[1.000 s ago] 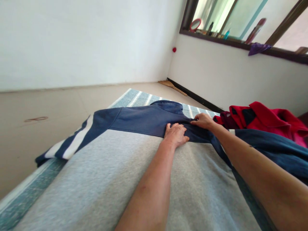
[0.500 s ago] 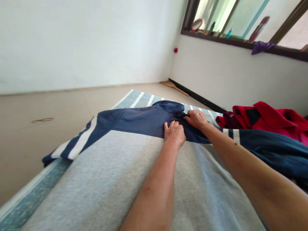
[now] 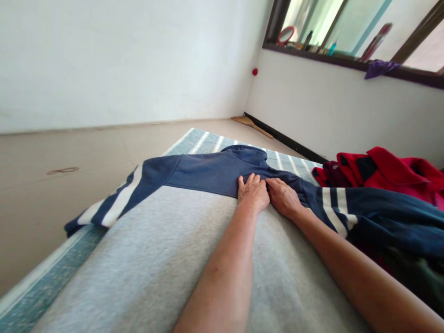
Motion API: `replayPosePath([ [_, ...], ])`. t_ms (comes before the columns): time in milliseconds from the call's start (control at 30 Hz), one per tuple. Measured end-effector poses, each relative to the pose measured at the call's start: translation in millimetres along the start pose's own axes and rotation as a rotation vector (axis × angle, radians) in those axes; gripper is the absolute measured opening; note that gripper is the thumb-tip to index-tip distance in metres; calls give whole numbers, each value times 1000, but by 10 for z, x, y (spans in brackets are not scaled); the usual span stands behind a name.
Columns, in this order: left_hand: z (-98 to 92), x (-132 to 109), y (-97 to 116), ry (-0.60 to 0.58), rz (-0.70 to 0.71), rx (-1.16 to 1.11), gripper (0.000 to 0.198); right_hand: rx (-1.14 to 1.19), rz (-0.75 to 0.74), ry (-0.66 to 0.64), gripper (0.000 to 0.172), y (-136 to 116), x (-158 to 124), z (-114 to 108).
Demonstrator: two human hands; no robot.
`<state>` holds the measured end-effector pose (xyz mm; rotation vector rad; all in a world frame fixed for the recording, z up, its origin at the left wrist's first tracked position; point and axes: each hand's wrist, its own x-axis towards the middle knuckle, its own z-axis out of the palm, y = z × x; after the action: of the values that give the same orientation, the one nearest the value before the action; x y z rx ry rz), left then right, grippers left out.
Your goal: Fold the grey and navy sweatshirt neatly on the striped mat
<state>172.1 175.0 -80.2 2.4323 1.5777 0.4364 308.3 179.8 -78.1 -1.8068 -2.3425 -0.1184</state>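
A long-sleeved navy and light-grey sweatshirt lies spread out, its collar pointing away from me and white stripes on its sleeves. My left hand rests on the navy chest panel below the collar, little finger spread and the other fingers bent down on the cloth. Right beside it, nearly touching, my right hand has its fingers drawn together on the same fabric. Both thumbs and the cloth between the hands are mostly hidden.
A blue-and-white striped sheet lies beneath. Folded red clothes are piled at the right, near the navy sleeve. A thin brown loop lies on the floor at left. Small items and a round mirror line the windowsill.
My right hand has moved down from the collar's right side to beside my left hand. The cloth at the right shoulder now lies flatter. My left hand has hardly moved.
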Motion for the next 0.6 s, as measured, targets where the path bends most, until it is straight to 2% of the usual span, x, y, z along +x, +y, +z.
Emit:
replayPosePath([
  [100,12,16,-4,5,0,-7,39,67,-4,-41,40,119,-91,83],
  [200,20,34,-8,-2,-23,-18,37,41,27,-105,49,186,-125,100],
  [367,17,42,-7,0,-21,-35,36,-13,107,-171,65,141,-273,55],
  [467,14,39,-6,9,-26,-47,37,-40,131,-200,69,110,-327,33],
  [600,0,45,-10,68,-24,-75,31,-90,187,-176,73,126,-346,39],
])
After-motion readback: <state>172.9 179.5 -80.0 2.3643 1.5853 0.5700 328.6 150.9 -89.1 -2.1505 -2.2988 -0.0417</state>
